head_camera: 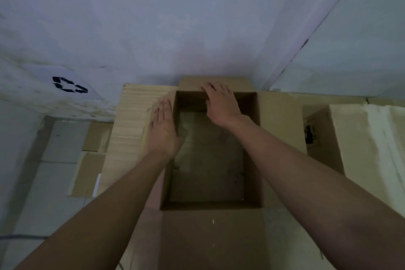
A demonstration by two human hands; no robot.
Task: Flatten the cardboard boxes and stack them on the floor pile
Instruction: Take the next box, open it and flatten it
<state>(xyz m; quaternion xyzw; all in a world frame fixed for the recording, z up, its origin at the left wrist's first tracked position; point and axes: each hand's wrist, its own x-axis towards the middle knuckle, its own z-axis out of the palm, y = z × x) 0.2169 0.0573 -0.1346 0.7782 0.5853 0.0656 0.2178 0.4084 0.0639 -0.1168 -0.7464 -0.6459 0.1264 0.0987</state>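
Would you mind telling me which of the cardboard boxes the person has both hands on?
The open brown cardboard box in the centre: the left hand rests on its left wall, the right hand on its far edge. The brown cardboard box at right is untouched.

Pretty dim shot overall, with a cool bluish-grey cast and no clear light source or glare anywhere. The inside of the open cardboard box (208, 155) is the murkiest part, its bottom sitting in soft shadow. Everything looks a bit soft and smeary, like low-light compression. Wide-angle bending is obvious: the wall (197, 17) edges lean inward, and both forearms balloon toward the bottom corners.
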